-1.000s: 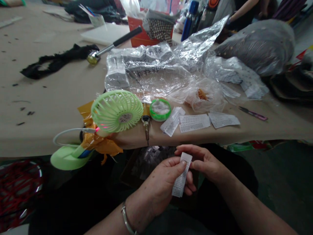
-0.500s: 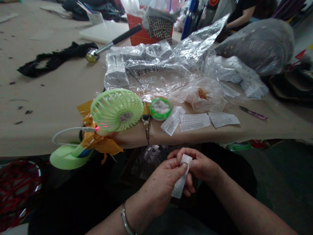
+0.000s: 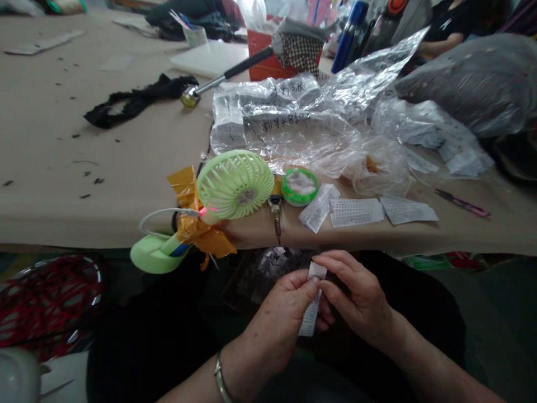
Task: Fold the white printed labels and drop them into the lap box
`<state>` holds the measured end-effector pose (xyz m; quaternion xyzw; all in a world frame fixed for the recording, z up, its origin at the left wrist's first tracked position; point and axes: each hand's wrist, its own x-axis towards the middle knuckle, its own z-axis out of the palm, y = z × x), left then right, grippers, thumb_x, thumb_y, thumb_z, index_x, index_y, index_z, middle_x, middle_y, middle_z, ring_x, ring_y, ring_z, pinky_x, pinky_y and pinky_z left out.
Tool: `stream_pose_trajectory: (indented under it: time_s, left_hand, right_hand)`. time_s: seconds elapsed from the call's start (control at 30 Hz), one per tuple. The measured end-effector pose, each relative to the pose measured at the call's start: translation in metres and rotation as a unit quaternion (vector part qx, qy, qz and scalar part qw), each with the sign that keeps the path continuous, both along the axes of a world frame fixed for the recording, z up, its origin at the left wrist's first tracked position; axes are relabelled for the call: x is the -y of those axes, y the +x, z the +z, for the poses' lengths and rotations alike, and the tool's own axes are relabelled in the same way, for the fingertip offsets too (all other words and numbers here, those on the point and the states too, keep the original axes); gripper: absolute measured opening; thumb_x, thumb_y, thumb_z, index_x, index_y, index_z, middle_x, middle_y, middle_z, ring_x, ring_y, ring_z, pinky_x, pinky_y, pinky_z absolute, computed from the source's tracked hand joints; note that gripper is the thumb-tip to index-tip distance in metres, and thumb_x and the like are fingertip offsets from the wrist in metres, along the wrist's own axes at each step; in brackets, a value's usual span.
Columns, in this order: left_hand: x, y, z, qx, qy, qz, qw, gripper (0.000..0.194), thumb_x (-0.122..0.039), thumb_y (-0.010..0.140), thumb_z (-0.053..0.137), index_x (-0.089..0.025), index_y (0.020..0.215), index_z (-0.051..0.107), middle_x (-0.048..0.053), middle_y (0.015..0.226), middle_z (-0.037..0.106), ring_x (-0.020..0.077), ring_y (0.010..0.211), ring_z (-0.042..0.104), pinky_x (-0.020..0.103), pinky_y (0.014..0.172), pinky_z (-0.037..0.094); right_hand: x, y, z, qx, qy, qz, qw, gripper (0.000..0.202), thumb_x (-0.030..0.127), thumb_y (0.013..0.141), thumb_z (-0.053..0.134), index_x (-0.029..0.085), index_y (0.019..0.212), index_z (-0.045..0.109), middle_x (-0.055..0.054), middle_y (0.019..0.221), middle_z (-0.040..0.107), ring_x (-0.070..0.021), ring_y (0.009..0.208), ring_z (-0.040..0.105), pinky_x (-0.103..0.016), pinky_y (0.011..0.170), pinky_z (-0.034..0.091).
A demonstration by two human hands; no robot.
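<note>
My left hand [image 3: 285,310] pinches a narrow white printed paper label [image 3: 309,320] between thumb and fingers, over my lap. The label hangs tilted, its blank top end sticking up past the thumb. My right hand [image 3: 361,294] is at the upper end of the label with thumb and index finger apart, their tips close to its edge. Above the hands, a soldering-iron-like tool [image 3: 276,218] points its tip over the table edge. Small stacks of printed labels [image 3: 356,212] lie on the table, beside a green round tub [image 3: 299,196] of white fluffy material.
A green fan [image 3: 235,184] is fixed with brown tape at the table edge [image 3: 126,232]. Clear plastic bags [image 3: 285,134], a hammer-like tool [image 3: 226,75], black fabric [image 3: 138,101] and small pink-handled snips [image 3: 464,202] lie around. Another person's arm [image 3: 442,45] is at the far right.
My right thumb and index finger have spread apart at the label's top, where they were closed before. The left hand still holds the label. The whole view has shifted, so the table things appear farther right.
</note>
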<state>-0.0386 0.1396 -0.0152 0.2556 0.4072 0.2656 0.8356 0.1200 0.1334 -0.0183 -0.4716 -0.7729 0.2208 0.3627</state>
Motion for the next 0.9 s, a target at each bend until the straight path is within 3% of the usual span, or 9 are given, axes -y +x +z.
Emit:
stream_pose_trajectory:
  time_s: [0.13, 0.23, 0.33, 0.47, 0.57, 0.73, 0.9]
  left_hand:
    - [0.001, -0.005, -0.002, -0.003, -0.002, -0.002, 1.000, 0.023, -0.035, 0.087, 0.052, -0.014, 0.084, 0.060, 0.000, 0.061, 0.058, 0.0082, 0.051, 0.053, 0.020, 0.052, 0.041]
    - [0.002, -0.010, -0.002, 0.006, 0.013, 0.006, 1.000, 0.026, -0.038, 0.088, 0.051, -0.014, 0.080, 0.058, -0.001, 0.062, 0.057, 0.0083, 0.053, 0.052, 0.020, 0.053, 0.040]
    - [0.003, -0.014, 0.002, -0.001, 0.020, 0.015, 1.000, 0.027, -0.039, 0.088, 0.050, -0.014, 0.078, 0.057, -0.001, 0.061, 0.057, 0.0083, 0.053, 0.051, 0.020, 0.052, 0.038]
    - [0.002, -0.020, 0.006, -0.038, 0.026, 0.015, 0.999, 0.027, -0.038, 0.088, 0.049, -0.015, 0.076, 0.056, 0.000, 0.061, 0.058, 0.0087, 0.050, 0.051, 0.021, 0.052, 0.038]
    - [0.002, -0.023, 0.007, -0.056, 0.035, 0.016, 0.998, 0.030, -0.038, 0.088, 0.047, -0.015, 0.072, 0.056, 0.001, 0.060, 0.058, 0.0090, 0.051, 0.051, 0.021, 0.053, 0.038]
    - [0.000, -0.026, 0.006, -0.061, 0.043, 0.050, 0.996, 0.026, -0.035, 0.087, 0.047, -0.014, 0.074, 0.057, 0.000, 0.059, 0.057, 0.0095, 0.051, 0.050, 0.021, 0.053, 0.037]
    - [-0.002, -0.029, 0.006, -0.074, 0.063, 0.056, 0.994, 0.026, -0.034, 0.087, 0.047, -0.014, 0.073, 0.057, 0.001, 0.059, 0.056, 0.0102, 0.052, 0.048, 0.021, 0.054, 0.037]
  right_hand:
    - [-0.002, -0.007, 0.000, -0.014, -0.017, 0.003, 1.000, 0.028, 0.019, 0.087, 0.053, 0.018, 0.115, 0.057, -0.008, 0.107, 0.061, -0.0162, 0.099, 0.060, -0.027, 0.086, 0.050]
    - [-0.002, -0.013, 0.003, -0.096, -0.125, -0.027, 0.987, 0.026, 0.024, 0.088, 0.054, 0.021, 0.113, 0.057, -0.005, 0.100, 0.066, -0.0155, 0.089, 0.064, -0.026, 0.078, 0.053]
    - [-0.004, -0.023, 0.006, -0.205, -0.267, -0.055, 0.940, 0.019, 0.033, 0.087, 0.056, 0.020, 0.100, 0.060, -0.001, 0.073, 0.067, -0.0127, 0.060, 0.063, -0.022, 0.055, 0.051]
    - [-0.009, -0.035, 0.006, -0.297, -0.360, -0.051, 0.883, 0.022, 0.040, 0.082, 0.061, 0.018, 0.081, 0.058, 0.003, 0.053, 0.059, -0.0094, 0.039, 0.053, -0.020, 0.040, 0.044]
    - [-0.013, -0.041, 0.005, -0.320, -0.377, -0.042, 0.868, 0.023, 0.040, 0.082, 0.062, 0.018, 0.078, 0.056, 0.004, 0.051, 0.057, -0.0076, 0.036, 0.049, -0.019, 0.039, 0.042]
    - [-0.017, -0.047, 0.006, -0.311, -0.352, -0.064, 0.881, 0.026, 0.043, 0.076, 0.067, 0.019, 0.080, 0.058, 0.003, 0.055, 0.059, -0.0081, 0.042, 0.052, -0.019, 0.042, 0.043]
    - [-0.020, -0.050, 0.004, -0.298, -0.349, -0.055, 0.887, 0.025, 0.042, 0.079, 0.063, 0.018, 0.075, 0.058, 0.004, 0.052, 0.056, -0.0077, 0.042, 0.049, -0.019, 0.044, 0.043]
